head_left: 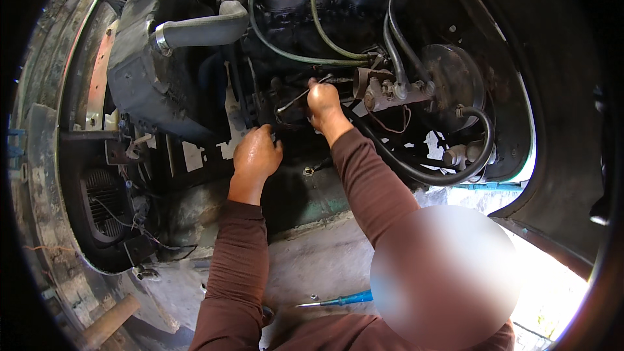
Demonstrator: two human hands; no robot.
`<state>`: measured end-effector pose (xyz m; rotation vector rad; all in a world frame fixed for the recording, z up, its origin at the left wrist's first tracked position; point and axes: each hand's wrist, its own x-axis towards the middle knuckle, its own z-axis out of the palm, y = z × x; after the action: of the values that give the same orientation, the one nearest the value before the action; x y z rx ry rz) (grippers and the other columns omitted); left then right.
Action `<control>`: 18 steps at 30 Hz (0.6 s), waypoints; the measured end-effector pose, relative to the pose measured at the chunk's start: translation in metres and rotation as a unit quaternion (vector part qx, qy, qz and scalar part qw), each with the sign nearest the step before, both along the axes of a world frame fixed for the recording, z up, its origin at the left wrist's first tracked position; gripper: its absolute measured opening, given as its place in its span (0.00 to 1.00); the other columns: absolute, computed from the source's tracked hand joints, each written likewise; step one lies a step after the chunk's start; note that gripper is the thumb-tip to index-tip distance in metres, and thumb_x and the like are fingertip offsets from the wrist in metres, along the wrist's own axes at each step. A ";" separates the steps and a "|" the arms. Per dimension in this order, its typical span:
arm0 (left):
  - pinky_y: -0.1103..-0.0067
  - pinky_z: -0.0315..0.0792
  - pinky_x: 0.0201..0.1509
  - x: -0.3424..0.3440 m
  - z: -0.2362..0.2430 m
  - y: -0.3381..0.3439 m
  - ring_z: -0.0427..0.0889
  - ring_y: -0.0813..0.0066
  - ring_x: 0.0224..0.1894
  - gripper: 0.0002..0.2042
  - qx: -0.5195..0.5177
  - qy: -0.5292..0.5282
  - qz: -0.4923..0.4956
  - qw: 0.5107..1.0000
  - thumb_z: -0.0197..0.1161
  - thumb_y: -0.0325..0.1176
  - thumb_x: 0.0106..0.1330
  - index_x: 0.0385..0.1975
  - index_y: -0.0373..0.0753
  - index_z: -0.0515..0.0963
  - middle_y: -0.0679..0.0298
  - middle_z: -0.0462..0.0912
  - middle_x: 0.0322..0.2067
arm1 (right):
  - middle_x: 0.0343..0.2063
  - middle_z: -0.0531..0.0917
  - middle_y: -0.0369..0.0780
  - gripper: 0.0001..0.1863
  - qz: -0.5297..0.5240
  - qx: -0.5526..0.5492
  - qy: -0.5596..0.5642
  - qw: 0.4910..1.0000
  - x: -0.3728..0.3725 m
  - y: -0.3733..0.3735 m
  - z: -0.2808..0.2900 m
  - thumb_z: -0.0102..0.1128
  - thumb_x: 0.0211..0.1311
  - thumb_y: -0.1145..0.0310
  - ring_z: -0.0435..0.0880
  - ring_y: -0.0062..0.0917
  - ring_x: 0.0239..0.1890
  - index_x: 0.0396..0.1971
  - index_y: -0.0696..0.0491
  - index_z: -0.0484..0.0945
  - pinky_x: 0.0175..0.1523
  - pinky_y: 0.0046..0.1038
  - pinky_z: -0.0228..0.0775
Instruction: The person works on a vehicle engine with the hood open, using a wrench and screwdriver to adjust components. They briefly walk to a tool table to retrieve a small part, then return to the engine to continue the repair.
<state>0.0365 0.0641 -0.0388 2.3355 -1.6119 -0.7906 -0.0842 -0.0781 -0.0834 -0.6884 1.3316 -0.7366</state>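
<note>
My right hand reaches into the engine bay with its fingers closed round a slim metal wrench. The wrench lies at a slant, one end showing left of the hand and the other just beyond the fingers. Lower and to the left, my left hand is beside the dark lower side of the engine. Its fingers are curled and their tips are lost in shadow; what they grip, if anything, is hidden.
A grey pipe joins the radiator at left. Thin hoses arch over the engine. On the right are a round brake booster and a thick black hose. A blue-handled screwdriver and small nut lie on the near ledge.
</note>
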 end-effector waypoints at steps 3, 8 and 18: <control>0.60 0.75 0.60 0.002 0.017 -0.010 0.81 0.48 0.56 0.22 0.086 -0.001 -0.034 0.996 0.65 0.40 0.64 0.56 0.37 0.79 0.49 0.84 0.52 | 0.48 0.82 0.46 0.15 -0.004 0.009 -0.052 0.999 -0.004 -0.034 -0.056 0.47 0.75 0.64 0.82 0.37 0.47 0.51 0.58 0.77 0.48 0.41 0.76; 0.60 0.75 0.60 0.006 0.010 -0.014 0.81 0.46 0.56 0.22 -0.030 -0.021 0.032 0.999 0.64 0.40 0.66 0.57 0.37 0.78 0.49 0.83 0.53 | 0.49 0.81 0.48 0.17 0.001 -0.022 0.004 1.000 0.017 -0.039 -0.074 0.41 0.69 0.73 0.82 0.39 0.46 0.51 0.61 0.76 0.50 0.42 0.77; 0.61 0.76 0.60 0.022 0.009 -0.015 0.83 0.47 0.55 0.21 -0.068 0.018 0.062 0.996 0.65 0.39 0.65 0.56 0.36 0.80 0.47 0.85 0.50 | 0.29 0.77 0.39 0.08 -0.012 0.087 -0.056 0.995 0.012 -0.022 0.020 0.45 0.74 0.68 0.76 0.25 0.23 0.40 0.54 0.72 0.29 0.32 0.73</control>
<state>0.0581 0.0494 -0.0296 2.2870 -1.4420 -0.6715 -0.0718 -0.1002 -0.0635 -0.4855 1.2849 -0.6587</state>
